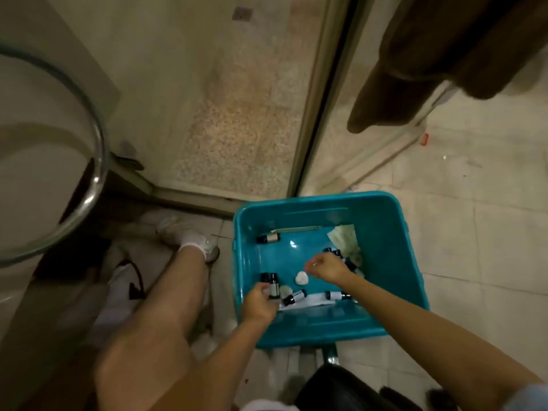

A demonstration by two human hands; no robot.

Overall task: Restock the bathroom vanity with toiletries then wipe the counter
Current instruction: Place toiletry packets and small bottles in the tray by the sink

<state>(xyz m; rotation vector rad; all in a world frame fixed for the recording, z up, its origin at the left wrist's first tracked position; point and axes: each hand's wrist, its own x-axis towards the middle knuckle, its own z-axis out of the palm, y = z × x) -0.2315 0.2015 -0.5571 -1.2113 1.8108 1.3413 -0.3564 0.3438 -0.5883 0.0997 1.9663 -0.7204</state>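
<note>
Two hands dip into the teal plastic bin (385,232): left hand (261,305) grips a small dark-capped bottle (273,287); whether right hand (327,266) holds anything, unclear. Restocking step, likely; next calls for lifting the bottle clear.

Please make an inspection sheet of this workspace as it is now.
Surface: pale tiled floor; teal plastic bin stands on it.
Job's things: small dark-capped bottles lie in the bin; a white round piece among them.
Clutter: crumpled green-white wrapper in the bin's far corner.
Hands: left hand grips one bottle; right hand hovers over the bin, grasp unclear.
Cables: dark cord or strap on the floor by the leg.
Surroundings: glass shower door, brown towel, glass basin rim.
</note>
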